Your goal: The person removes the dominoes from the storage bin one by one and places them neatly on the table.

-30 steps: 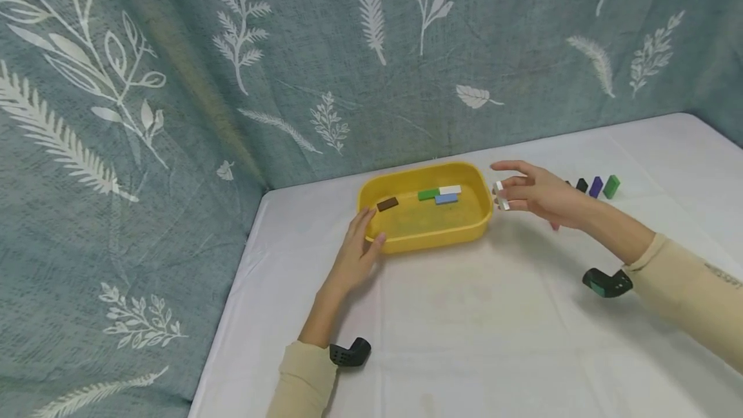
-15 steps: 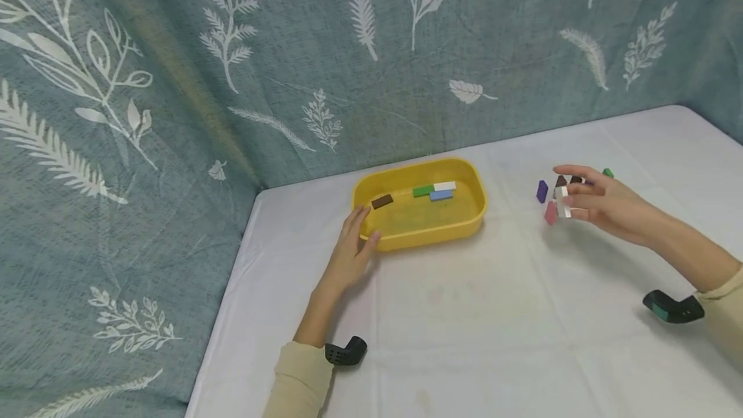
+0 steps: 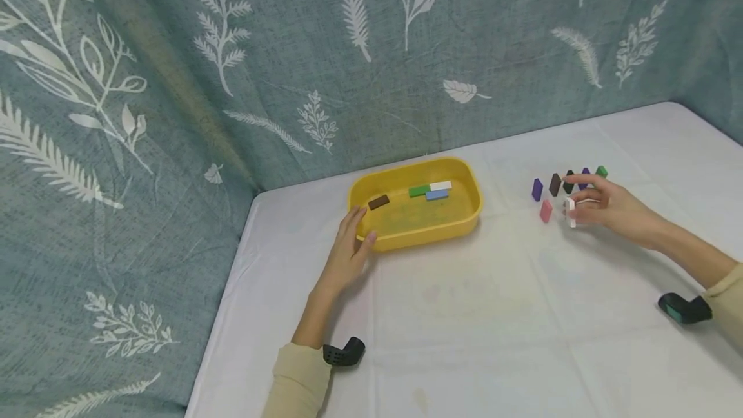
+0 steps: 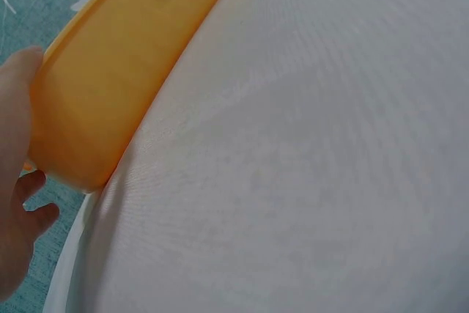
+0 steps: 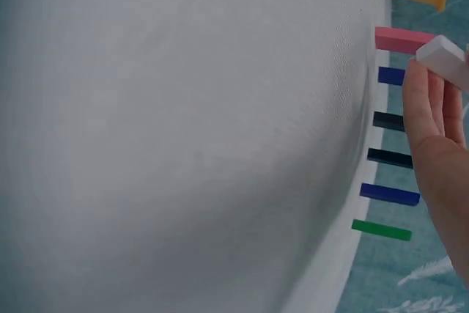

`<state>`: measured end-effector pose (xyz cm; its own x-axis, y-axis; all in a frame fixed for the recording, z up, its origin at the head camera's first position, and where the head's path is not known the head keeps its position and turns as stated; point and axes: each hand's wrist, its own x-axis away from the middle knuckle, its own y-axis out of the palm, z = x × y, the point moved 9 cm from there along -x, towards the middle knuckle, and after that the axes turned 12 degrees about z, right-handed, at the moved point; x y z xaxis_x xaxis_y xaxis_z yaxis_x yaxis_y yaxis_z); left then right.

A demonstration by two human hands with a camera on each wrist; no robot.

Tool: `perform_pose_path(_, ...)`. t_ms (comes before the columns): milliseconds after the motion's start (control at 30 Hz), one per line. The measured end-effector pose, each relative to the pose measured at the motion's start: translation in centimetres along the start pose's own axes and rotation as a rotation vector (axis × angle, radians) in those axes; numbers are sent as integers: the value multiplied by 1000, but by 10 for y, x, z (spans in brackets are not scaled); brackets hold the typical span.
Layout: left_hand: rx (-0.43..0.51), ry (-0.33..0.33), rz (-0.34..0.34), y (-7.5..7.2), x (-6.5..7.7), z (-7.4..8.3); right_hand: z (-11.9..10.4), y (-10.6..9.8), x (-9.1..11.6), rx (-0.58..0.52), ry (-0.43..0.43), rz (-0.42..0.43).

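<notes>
My right hand [image 3: 624, 215] pinches a small white block [image 3: 571, 211] upright between thumb and fingers, at or just above the tablecloth. Left of it a pink block [image 3: 546, 211] stands on end. In the right wrist view the white block [image 5: 444, 58] partly overlaps the pink one. My left hand [image 3: 342, 257] rests at the near left corner of a yellow tray [image 3: 424, 241], thumb at its front and fingers along its left side. In the left wrist view those fingers lie loosely against the tray wall [image 4: 124, 71]. Inside lie brown [image 3: 378, 202], green [image 3: 419, 191], white [image 3: 440, 186] and blue [image 3: 436, 195] blocks.
Behind the right hand a row of upright blocks runs from purple [image 3: 537, 189] through brown [image 3: 555, 184], black [image 3: 568, 182] and another purple [image 3: 583, 178] to green [image 3: 602, 171]. A patterned teal curtain [image 3: 348, 82] hangs behind the white-covered table [image 3: 464, 328].
My right hand has carried the white block rightward from beside the tray to the spot near the pink block, and lowered it. The left hand stays at the tray; the head view has shifted slightly.
</notes>
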<state>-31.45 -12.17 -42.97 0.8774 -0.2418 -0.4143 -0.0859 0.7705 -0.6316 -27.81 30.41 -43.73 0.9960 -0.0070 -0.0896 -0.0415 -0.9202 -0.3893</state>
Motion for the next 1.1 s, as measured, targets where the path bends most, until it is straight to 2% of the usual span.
perform_pose_path(233, -8, -11, -5, 1, 3, -3, -6, 5, -9, 66, -100, -3)
perform_pose_path(433, -13, -16, -11, 1, 2, -3, -10, 8, -15, 37, -181, -17)
perform_pose_path(600, -16, -18, -16, 1, 2, -3, -13, 12, -19, 99, -237, -21)
perform_pose_path(1100, -36, -23, -17, 1, 1, -3, -14, 15, -20, 147, -261, -39)
